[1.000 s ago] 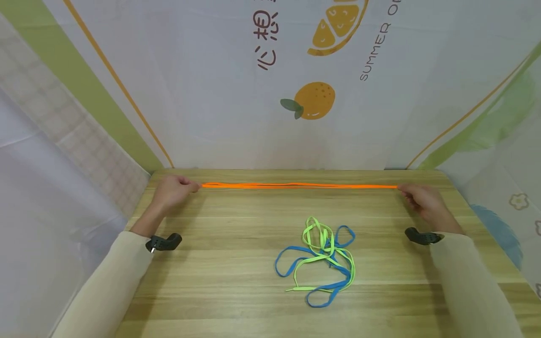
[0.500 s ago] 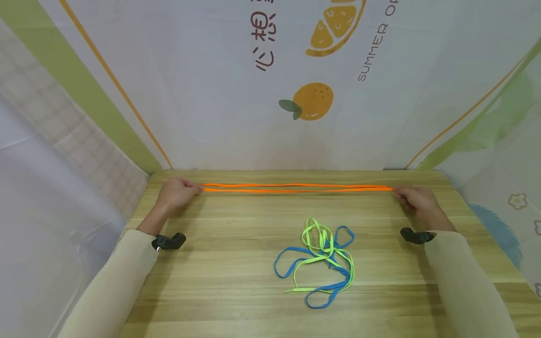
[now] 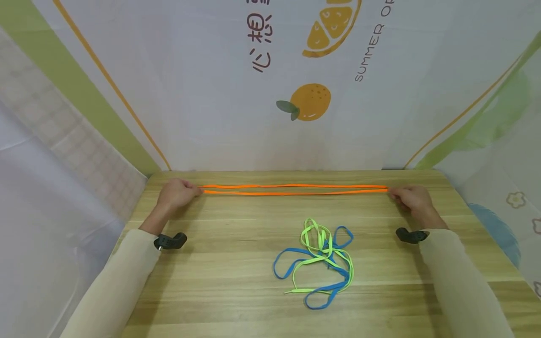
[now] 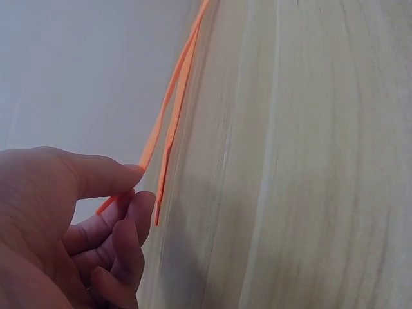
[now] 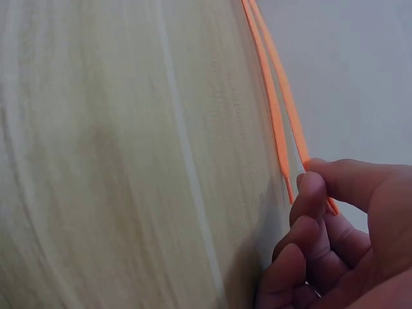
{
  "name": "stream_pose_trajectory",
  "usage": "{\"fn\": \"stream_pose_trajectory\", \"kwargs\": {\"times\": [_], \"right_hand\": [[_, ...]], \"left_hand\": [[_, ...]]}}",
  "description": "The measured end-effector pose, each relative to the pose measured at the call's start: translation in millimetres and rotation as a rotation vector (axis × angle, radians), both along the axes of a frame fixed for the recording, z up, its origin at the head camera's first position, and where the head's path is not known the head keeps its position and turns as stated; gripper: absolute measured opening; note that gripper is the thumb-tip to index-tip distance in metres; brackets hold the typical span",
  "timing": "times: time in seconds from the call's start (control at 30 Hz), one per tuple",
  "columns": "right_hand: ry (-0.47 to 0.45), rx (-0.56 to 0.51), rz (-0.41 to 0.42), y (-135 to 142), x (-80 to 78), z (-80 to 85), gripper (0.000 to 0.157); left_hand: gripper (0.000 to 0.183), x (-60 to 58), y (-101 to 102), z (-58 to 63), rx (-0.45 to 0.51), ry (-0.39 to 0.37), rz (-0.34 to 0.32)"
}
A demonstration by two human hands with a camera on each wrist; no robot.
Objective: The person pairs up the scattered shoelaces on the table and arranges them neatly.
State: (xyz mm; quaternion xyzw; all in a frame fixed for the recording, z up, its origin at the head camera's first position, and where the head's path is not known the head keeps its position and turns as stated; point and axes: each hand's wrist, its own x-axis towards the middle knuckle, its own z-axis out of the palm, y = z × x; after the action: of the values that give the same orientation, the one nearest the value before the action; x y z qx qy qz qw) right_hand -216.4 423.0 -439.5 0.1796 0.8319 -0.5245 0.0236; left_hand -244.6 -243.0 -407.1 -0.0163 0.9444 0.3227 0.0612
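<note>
Two orange shoelaces run side by side across the back of the table. My left hand [image 3: 175, 193] pinches one end of the far orange shoelace [image 3: 291, 185] between thumb and forefinger; its tip pokes out below the thumb in the left wrist view. At the other end, my right hand [image 3: 412, 199] pinches the same lace, with a short tip showing past the fingers [image 5: 312, 193]. The near orange shoelace [image 3: 274, 194] lies just in front, its tipped ends loose beside the fingertips of each hand. Other fingers of both hands are curled.
A loose tangle of a lime-green shoelace [image 3: 313, 262] and a blue shoelace [image 3: 319, 300] lies on the wooden table [image 3: 220, 281], nearer to me. A white printed cloth [image 3: 211, 94] hangs right behind the table's back edge.
The two orange strands, bunched together before, have spread into two separate lines. My right hand has shifted a little left; the left hand has come slightly nearer and right. The tangle stays put.
</note>
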Motion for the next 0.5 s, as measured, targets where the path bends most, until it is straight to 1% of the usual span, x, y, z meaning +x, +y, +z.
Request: {"fn": "stream_pose_trajectory", "kwargs": {"times": [0.1,0.17,0.2,0.27,0.4,0.5], "right_hand": [[-0.012,0.026,0.002,0,-0.6,-0.8,0.021],[-0.019,0.045,0.000,0,-1.0,-0.9,0.020],[-0.021,0.056,-0.002,-1,-1.2,-0.9,0.019],[-0.027,0.088,0.001,-1,-1.7,-1.0,0.020],[-0.029,0.165,0.013,-4,-2.6,-1.7,0.024],[-0.029,0.205,0.016,-6,-2.7,-2.7,0.028]], "left_hand": [[0.042,-0.5,-1,-0.3,0.008,0.004,-0.006],[0.040,-3.1,-3,-3.1,0.019,-0.001,-0.011],[0.039,-8.8,-7,-10.6,0.028,0.008,-0.016],[0.037,-18.2,-14,-22.1,0.037,-0.002,-0.023],[0.035,-44.3,-31,-57.9,0.024,0.004,-0.008],[0.031,-54.0,-35,-70.7,0.001,0.007,0.025]]}}
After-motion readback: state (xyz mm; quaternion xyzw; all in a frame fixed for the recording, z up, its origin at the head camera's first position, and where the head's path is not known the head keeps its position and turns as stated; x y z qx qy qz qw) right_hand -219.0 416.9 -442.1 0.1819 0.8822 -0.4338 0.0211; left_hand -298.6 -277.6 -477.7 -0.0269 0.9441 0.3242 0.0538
